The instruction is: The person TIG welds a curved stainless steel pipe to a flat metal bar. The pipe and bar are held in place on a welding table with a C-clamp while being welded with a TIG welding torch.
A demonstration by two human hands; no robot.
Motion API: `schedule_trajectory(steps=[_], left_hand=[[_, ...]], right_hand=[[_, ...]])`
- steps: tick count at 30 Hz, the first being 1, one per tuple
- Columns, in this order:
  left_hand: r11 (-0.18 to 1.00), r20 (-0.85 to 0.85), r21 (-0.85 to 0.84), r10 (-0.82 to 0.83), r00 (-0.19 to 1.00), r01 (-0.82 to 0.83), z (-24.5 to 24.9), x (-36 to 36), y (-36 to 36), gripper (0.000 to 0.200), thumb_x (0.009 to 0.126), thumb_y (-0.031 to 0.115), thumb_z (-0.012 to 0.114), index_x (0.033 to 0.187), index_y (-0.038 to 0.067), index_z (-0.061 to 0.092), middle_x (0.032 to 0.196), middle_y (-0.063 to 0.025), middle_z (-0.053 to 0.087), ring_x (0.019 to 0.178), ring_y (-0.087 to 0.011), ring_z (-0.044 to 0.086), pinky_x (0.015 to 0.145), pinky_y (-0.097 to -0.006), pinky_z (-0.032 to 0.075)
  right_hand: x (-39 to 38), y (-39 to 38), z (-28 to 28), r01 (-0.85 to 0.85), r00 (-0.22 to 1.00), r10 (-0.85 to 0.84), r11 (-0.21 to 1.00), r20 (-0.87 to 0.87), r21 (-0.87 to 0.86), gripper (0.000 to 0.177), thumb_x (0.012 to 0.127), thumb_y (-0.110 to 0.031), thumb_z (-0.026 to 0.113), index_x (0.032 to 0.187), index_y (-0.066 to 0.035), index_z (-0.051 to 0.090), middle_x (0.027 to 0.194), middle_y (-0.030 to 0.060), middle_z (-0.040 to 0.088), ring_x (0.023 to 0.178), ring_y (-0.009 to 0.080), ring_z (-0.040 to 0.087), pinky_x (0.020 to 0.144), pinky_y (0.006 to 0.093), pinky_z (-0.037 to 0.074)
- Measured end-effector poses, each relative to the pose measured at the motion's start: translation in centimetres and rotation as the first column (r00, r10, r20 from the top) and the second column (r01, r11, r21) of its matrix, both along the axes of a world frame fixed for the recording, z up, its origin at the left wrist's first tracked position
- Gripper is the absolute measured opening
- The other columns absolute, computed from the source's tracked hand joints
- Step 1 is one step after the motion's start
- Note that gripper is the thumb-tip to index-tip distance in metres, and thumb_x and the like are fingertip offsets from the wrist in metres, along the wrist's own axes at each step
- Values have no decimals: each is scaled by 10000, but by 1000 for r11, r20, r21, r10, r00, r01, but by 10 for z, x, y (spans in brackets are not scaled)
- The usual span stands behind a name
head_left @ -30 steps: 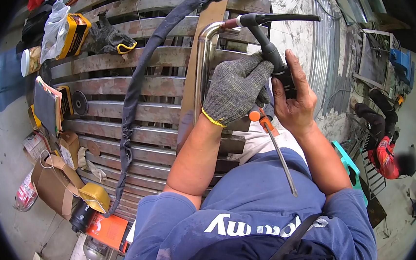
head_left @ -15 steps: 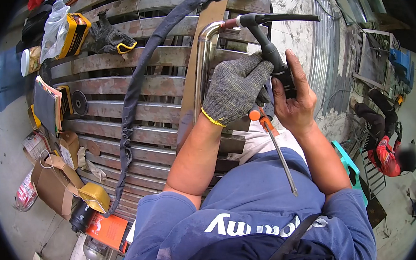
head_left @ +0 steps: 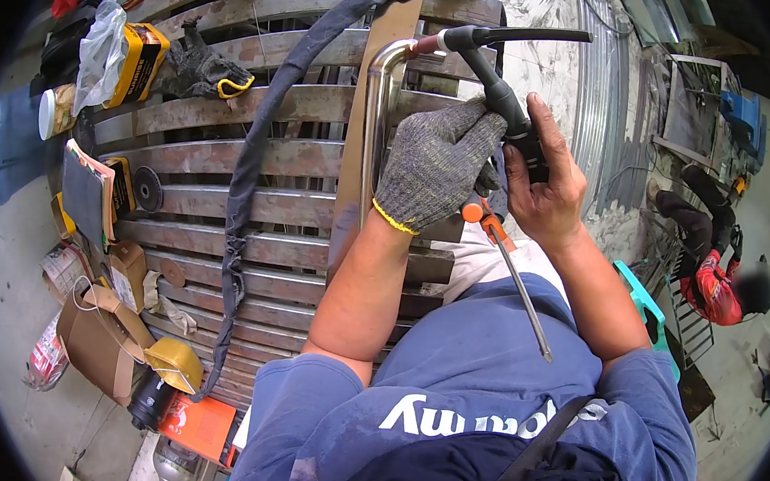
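My left hand (head_left: 437,159), in a grey knit glove with a yellow cuff, is closed around the handle of a black TIG torch (head_left: 502,96). Bare, my right hand (head_left: 547,178) grips the lower handle between thumb and fingers, its index finger extended along the side. The torch's reddish cup points left, right at the upper end of a bent shiny steel pipe (head_left: 376,105). This pipe lies on a brown strip beside my glove. Below my hands, a long metal rod with an orange end (head_left: 490,223), like a screwdriver, angles toward my shirt.
A dark sleeved cable (head_left: 251,151) arcs over the slatted metal bench (head_left: 288,158). Along the left are a spare glove (head_left: 200,70), a grinding disc (head_left: 148,189), a notebook (head_left: 90,196) and a cardboard box (head_left: 104,344). A person in red (head_left: 715,291) crouches far right.
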State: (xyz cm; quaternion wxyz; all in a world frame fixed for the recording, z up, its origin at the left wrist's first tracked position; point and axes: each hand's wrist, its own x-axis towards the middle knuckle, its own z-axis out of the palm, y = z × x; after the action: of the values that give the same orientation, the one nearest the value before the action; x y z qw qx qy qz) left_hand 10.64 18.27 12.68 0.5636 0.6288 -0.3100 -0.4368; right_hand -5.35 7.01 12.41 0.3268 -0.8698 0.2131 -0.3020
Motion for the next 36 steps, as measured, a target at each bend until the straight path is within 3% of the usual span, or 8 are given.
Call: schedule_trajectory(steps=[4,7,11,14,23,26,35,36], left_hand=[[992,-50,123,21,999,-14,10,0,-3,315,1087,238,709,1278,3,794,932,-175,811,749,-286,789,677,-394,613],[993,-184,100,87,979,-69,6,-4,-2,283,1115,196,722,1287,-15,800,792,-63,777,669,-133,777,588,-277,599],[1000,-64,21,20,998,-19,2,-2,0,278,1111,199,729,1279,-8,806,790,-58,774,668,-129,773,587,-276,597],[985,-44,168,-38,998,45,8,1,1,263,1018,126,732,1261,61,810,1160,-181,819,872,-320,804,719,-427,641],[968,-297,250,58,953,19,22,1,-2,312,962,114,761,1261,33,802,1183,-182,815,845,-332,802,697,-418,643],[988,-29,149,-39,999,43,9,1,2,310,954,114,764,1250,34,805,1180,-182,815,845,-333,801,697,-423,642],[988,-47,152,-33,998,40,11,2,2,289,985,128,751,1252,29,801,1120,-186,820,824,-313,802,700,-414,644],[969,-267,246,31,963,37,23,1,0,282,1010,141,741,1258,19,796,1085,-195,819,814,-303,803,697,-411,642]], right_hand=[[-1,-1,1,-16,1000,16,1000,-12,-6,674,956,95,763,1599,54,563,1193,265,772,955,330,804,824,401,636],[-2,-3,2,-49,998,47,998,-42,-37,679,952,96,765,1600,51,564,1187,264,772,950,327,804,821,401,636],[-1,0,2,-5,1000,5,1000,-21,-10,680,955,94,764,1603,49,562,1168,261,770,930,325,799,814,398,633],[0,1,0,-1,1000,1,1000,4,-9,680,957,93,762,1605,49,560,1154,258,768,913,323,794,806,397,630],[-2,-1,2,-36,999,35,999,-41,-40,677,956,101,757,1603,45,565,1089,234,757,857,311,767,779,395,618],[-2,1,3,-11,1000,10,1000,-26,-19,676,953,104,757,1600,41,570,1080,230,756,858,312,766,774,393,616],[-2,-1,2,-46,999,45,998,-28,-53,702,942,110,762,1609,44,555,1096,229,759,857,318,764,770,406,618],[-3,-2,2,-56,998,54,997,-42,-53,708,939,112,763,1612,44,553,1099,230,758,856,319,763,769,409,619]])
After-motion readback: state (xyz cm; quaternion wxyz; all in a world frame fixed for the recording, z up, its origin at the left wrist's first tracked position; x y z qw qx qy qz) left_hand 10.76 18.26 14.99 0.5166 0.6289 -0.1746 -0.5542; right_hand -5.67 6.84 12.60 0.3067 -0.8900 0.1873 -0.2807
